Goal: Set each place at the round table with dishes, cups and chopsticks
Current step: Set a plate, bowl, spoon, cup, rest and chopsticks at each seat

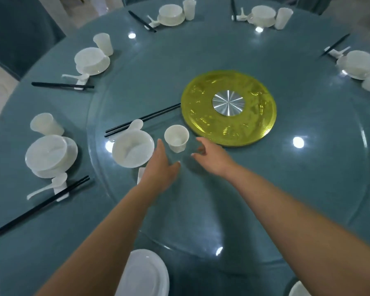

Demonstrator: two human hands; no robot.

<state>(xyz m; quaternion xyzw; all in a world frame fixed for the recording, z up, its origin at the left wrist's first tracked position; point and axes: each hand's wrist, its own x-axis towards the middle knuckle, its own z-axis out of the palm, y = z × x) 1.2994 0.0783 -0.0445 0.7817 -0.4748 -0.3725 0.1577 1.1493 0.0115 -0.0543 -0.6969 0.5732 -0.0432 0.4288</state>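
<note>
Bare glass lay open between the left hand [160, 167] and the right hand [212, 157], leading straight to a white cup [176, 137]. A white bowl [133, 148] crowded the left side, black chopsticks [142, 120] lay beyond it, and a yellow disc [229, 107] blocked the far right.

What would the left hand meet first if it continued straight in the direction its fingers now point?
Probably the white cup: the left hand points up and slightly right, its fingertips just short of the cup's base. The bowl lies to its left, seemingly off that line, though depth is unclear.
</note>
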